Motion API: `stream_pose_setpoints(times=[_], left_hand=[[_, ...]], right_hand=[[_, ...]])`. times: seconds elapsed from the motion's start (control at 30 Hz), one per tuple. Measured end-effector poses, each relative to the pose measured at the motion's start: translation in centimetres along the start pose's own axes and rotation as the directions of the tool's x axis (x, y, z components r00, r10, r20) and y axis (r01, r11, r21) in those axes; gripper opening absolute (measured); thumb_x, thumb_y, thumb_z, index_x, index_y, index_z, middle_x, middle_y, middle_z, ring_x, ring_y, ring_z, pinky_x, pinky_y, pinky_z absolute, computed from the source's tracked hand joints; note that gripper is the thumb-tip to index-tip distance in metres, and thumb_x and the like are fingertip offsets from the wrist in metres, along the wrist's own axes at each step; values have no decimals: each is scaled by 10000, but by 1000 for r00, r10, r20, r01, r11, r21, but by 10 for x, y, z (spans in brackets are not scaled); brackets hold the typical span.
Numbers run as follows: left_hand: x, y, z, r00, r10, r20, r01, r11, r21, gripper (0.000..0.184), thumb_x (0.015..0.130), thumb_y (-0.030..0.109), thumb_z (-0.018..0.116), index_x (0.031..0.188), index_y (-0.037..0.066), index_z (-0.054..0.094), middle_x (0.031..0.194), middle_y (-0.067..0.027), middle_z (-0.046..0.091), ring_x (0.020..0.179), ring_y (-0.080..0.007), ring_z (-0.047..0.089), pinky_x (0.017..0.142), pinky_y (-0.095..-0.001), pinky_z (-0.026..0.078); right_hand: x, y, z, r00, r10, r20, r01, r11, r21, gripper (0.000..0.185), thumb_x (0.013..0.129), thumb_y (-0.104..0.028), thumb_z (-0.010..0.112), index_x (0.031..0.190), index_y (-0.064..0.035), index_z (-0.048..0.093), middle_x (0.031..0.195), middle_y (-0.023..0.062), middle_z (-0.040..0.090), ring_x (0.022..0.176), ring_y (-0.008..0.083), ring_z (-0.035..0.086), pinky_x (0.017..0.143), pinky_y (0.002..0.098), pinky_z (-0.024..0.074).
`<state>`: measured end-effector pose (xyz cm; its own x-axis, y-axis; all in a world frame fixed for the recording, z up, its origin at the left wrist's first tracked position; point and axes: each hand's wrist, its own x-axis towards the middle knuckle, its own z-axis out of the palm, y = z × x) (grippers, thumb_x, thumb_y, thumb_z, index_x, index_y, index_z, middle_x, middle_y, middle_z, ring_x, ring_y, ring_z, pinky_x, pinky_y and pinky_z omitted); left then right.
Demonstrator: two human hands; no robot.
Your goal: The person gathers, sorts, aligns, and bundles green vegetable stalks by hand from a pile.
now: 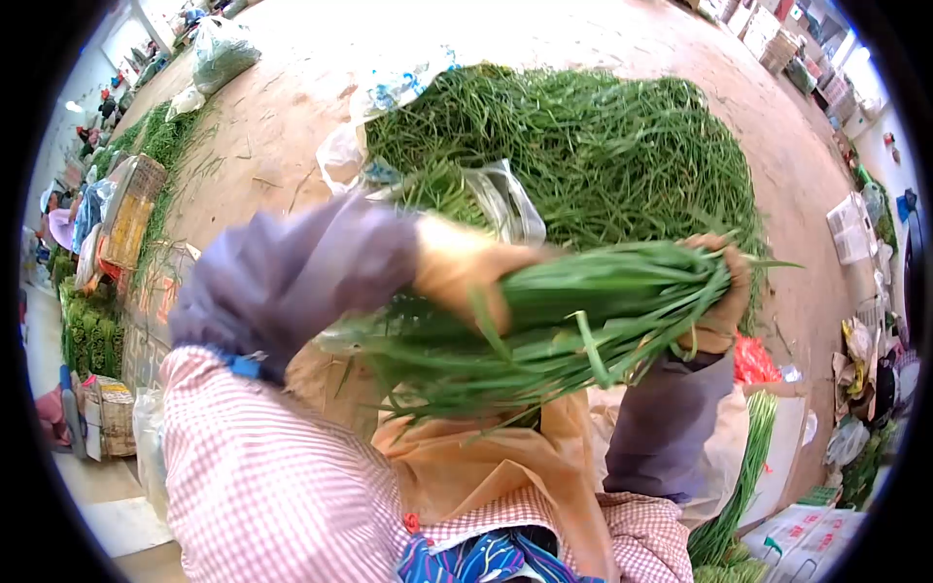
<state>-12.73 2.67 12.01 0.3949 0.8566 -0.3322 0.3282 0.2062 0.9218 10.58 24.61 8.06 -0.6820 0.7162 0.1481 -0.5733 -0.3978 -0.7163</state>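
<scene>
While clasping one end of the bunch (603, 301) in the closed right hand (736, 299), above the apron (462, 449) near the pile (622, 160), could shed splayed blades through quick motion; cannot tell closure of the blurred left hand (476, 267).

- Bends the left arm (292, 267) at the near left, reaching right.
- Extends the left hand (476, 272), motion-blurred, finger curl unclear.
- Raises the right forearm (671, 418) from the near right.
- Curls the right hand (721, 296) closed.
</scene>
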Motion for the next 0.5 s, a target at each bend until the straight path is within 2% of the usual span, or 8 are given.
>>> stream_pose_setpoints(times=[0.03,0.07,0.13,0.23,0.33,0.4,0.47,0.5], left_hand=[[-18,-23,28,995,-70,73,65,995,73,781,771,106,726,1443,7,341,1353,-141,521,1222,-185,473,1047,-362,396],[-37,-40,66,980,-139,139,176,938,-298,688,782,122,734,1387,-2,429,1289,-115,569,1166,-181,507,1029,-349,412],[-74,-68,110,901,-340,268,391,905,-168,654,783,154,751,1361,14,478,1186,-122,639,1099,-214,581,988,-343,452],[-96,-23,97,801,-597,38,572,783,245,641,814,276,738,1365,54,498,1117,-168,677,1018,-273,653,932,-355,501],[-109,6,60,829,-329,-452,514,766,386,732,789,388,761,1395,90,478,1192,-183,647,1096,-283,631,947,-383,498],[-84,23,37,842,172,-512,118,867,484,874,750,452,786,1453,108,397,1321,-186,568,1239,-300,533,1000,-427,460],[-30,33,25,779,454,-433,-211,840,500,1023,733,513,780,1509,96,260,1445,-197,438,1354,-306,401,1073,-462,381],[2,30,30,799,414,-435,-244,886,394,1064,734,545,765,1516,77,216,1465,-202,407,1371,-301,374,1094,-457,349]], right_hand=[[-14,14,-25,997,59,-48,-56,997,46,216,842,-241,634,939,-49,628,910,110,650,856,286,623,859,459,509],[-29,27,-54,988,120,-97,-110,989,99,199,837,-218,640,948,-54,625,919,104,652,850,282,625,852,459,512],[-56,44,-79,960,216,-179,-189,970,155,185,838,-178,639,987,-70,614,902,86,653,851,267,630,840,468,519],[-60,45,-93,961,224,-162,-203,970,135,193,857,-136,610,1042,-89,583,881,86,648,854,276,633,826,486,524],[-52,32,-70,956,228,-184,-205,969,137,205,856,-108,618,1055,-88,571,889,87,651,863,283,638,819,487,534],[-48,25,-53,950,256,-180,-230,961,152,208,859,-110,619,1060,-86,571,892,91,649,851,285,640,812,489,539],[-45,23,-45,952,259,-165,-233,959,158,209,856,-112,630,1054,-66,581,908,112,651,843,289,648,769,449,562],[-45,21,-39,952,253,-174,-230,962,144,205,854,-113,635,1046,-62,585,906,117,655,823,292,655,729,436,574]])
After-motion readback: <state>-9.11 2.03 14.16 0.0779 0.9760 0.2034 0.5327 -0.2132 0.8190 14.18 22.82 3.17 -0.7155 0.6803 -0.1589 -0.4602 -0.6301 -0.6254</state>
